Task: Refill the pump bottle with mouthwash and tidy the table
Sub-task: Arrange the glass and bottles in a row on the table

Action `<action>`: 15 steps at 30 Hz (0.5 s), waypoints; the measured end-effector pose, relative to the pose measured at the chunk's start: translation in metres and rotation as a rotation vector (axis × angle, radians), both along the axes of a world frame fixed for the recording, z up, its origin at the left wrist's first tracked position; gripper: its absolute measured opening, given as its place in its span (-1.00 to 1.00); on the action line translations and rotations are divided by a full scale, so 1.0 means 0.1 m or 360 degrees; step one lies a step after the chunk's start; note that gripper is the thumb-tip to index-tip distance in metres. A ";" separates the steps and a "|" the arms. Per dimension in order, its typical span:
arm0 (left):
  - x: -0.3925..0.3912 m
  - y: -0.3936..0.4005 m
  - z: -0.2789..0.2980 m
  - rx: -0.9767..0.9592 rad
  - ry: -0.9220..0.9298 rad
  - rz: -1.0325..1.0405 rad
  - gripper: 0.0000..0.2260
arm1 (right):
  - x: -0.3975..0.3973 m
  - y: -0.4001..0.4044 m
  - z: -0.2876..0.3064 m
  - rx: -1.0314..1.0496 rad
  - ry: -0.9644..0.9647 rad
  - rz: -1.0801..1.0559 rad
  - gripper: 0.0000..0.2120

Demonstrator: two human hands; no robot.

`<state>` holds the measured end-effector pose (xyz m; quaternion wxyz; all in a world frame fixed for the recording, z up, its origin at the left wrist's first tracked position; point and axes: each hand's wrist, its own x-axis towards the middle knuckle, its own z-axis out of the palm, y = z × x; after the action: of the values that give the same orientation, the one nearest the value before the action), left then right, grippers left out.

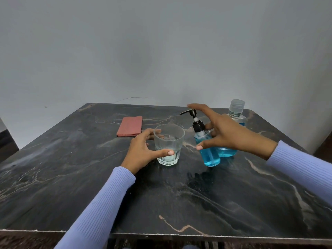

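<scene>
A clear glass (177, 141) with a little pale liquid at its bottom stands mid-table. My left hand (142, 151) grips it, thumb on the near side and fingers curled round the far left of the rim. Just right of it stands a pump bottle (210, 157) of blue liquid with a black pump head. My right hand (224, 133) is spread around that bottle, index finger just above the pump head, thumb by the bottle's shoulder; I cannot see a firm grip. Behind this hand stands the mouthwash bottle (236, 106), clear cap on, with blue liquid low inside.
A folded reddish cloth (129, 126) lies at the back, left of the glass. The dark marble table (179, 198) ends at a wall behind and at an edge close to me. Both sleeves are lilac.
</scene>
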<state>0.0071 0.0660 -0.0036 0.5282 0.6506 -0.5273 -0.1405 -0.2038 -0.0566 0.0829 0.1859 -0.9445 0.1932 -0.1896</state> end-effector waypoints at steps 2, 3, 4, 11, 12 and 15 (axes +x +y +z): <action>0.00 0.00 0.00 -0.0002 0.0002 0.0002 -0.26 | -0.06 0.02 -0.12 0.0212 -0.0232 -0.0065 0.04; 0.00 0.00 0.00 -0.0002 0.0002 0.0005 -0.26 | -0.08 0.03 -0.18 0.0304 -0.0331 -0.0102 0.03; 0.00 0.00 0.00 0.0001 0.0001 0.0005 -0.26 | -0.09 0.05 -0.25 0.0383 -0.0411 -0.0144 0.02; 0.00 -0.01 0.00 0.0006 0.0007 0.0003 -0.24 | -0.12 0.19 -0.54 0.0649 -0.0797 -0.0360 -0.14; 0.01 -0.01 0.00 0.0006 0.0005 0.0002 -0.24 | -0.12 0.20 -0.56 0.0643 -0.0837 -0.0388 -0.16; 0.01 -0.02 0.00 0.0006 0.0002 0.0000 -0.23 | -0.11 0.23 -0.63 0.0655 -0.0936 -0.0415 -0.22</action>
<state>0.0081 0.0644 -0.0040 0.5273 0.6514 -0.5268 -0.1419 -0.2143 -0.0337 0.0200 0.3934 -0.7603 0.2842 -0.4318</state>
